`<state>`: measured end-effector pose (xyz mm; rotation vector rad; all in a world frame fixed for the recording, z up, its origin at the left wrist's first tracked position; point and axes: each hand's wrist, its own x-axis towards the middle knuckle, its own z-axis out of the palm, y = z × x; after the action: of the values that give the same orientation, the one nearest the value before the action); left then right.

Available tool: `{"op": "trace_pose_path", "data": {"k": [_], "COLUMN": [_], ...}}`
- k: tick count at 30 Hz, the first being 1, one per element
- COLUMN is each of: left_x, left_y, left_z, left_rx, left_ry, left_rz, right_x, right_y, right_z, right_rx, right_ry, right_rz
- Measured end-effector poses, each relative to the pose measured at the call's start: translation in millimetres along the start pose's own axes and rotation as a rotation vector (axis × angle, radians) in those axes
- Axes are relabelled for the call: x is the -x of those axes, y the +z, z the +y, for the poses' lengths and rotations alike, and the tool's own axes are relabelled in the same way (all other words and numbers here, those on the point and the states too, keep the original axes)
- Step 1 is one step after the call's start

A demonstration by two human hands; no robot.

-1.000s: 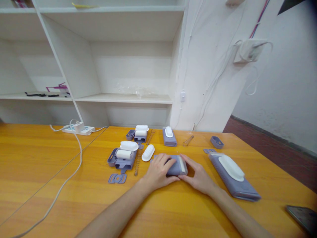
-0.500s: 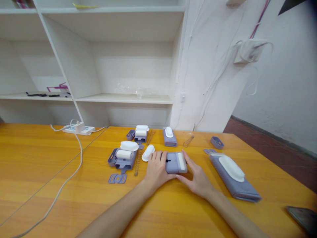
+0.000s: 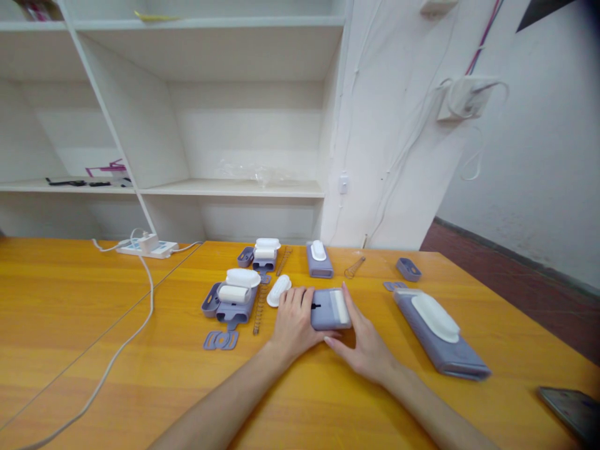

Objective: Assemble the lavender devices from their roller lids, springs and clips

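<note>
We note two bare hands: left hand (image 3: 295,319) and right hand (image 3: 368,351), both slim-fingered. We see left forearm (image 3: 229,394) and right forearm (image 3: 422,394) bare too, slender, tapering toward hands, both cut off at bottom frame edge. Nail detail too small for us.

Held case (image 3: 328,317): smooth, matt plastic. Tabletop (image 3: 187,375): glossy, wood-grained. Coil spring (image 3: 259,307): bare metal.
</note>
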<state>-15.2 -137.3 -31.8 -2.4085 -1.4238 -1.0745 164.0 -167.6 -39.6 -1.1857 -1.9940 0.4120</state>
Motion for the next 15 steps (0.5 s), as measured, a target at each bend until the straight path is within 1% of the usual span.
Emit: {"op": "trace_pose_path", "data": {"k": [2,4,7,11,15], "left_x": [0,0,-1,-1,0], "left_y": [0.0,-0.2,-1.1,-1.2,0.3], "left_z": [2,4,6,7,5], "left_rx": [-0.014,-0.030,-0.042,-0.036,-0.027], "left_ry": [-0.010,-0.018,-0.009,0.027,0.038], "left_rz": [-0.013,-0.022,-0.046,-0.101,-0.130], "right_x": [-1,-3,-7,-10,-12], "right_y": [2,6,11,12,13], "right_z": [-3,-4,1,14,24], "right_rx": [-0.011,-0.024,-0.052,-0.090,-0.027], "right_ry": [0.023,0.072,0.146,0.200,0.237], "right_rz": [0.023,0.076,0.136,0.117,0.120]}}
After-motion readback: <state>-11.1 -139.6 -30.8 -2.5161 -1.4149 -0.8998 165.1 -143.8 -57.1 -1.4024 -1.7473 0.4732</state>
